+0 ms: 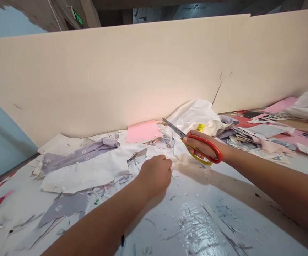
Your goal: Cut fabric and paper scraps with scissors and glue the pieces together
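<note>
My right hand (pixel 200 146) is closed through the red and yellow handles of a pair of scissors (pixel 189 140), whose blades point up and to the left over the scraps. My left hand (pixel 156 174) is curled with its fingers pinched down at the edge of a white piece of cloth or paper (pixel 90 172); what it grips is hidden under the fingers. A lilac strip with a flower print (pixel 84 154) lies just behind the white piece. A pink sheet (pixel 142 131) rests near the board, left of the scissor tips.
A tall beige board (pixel 143 71) stands along the back of the white table (pixel 196 220). Crumpled white cloth (pixel 196 115) lies behind the scissors. Pink and printed scraps (pixel 271 138) pile at the right. Small cuttings litter the left side.
</note>
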`<move>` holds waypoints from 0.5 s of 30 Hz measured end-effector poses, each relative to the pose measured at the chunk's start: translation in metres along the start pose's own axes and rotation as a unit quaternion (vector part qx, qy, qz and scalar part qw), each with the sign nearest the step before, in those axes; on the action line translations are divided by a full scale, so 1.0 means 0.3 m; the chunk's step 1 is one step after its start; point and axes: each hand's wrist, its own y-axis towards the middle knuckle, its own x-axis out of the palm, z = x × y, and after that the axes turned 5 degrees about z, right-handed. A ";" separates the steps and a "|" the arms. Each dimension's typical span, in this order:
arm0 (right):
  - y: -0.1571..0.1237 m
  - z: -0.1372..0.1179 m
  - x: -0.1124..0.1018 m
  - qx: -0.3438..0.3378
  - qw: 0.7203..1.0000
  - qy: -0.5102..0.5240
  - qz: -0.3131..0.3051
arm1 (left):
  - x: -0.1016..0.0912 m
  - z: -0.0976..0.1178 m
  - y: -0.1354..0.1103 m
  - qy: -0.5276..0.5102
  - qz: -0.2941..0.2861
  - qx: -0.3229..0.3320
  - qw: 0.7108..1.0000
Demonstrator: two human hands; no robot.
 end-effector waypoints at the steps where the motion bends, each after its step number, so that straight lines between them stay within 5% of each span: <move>1: -0.001 0.008 0.004 0.012 1.000 0.008 0.007 | 0.000 -0.018 0.008 -0.001 -0.006 0.002 1.000; 9: -0.019 0.034 0.057 0.056 0.996 0.010 -0.065 | 0.026 -0.064 0.018 -0.065 0.005 0.021 0.998; 15: -0.040 0.010 0.069 0.038 0.997 0.021 -0.058 | 0.036 -0.047 0.030 -0.174 0.001 0.005 0.985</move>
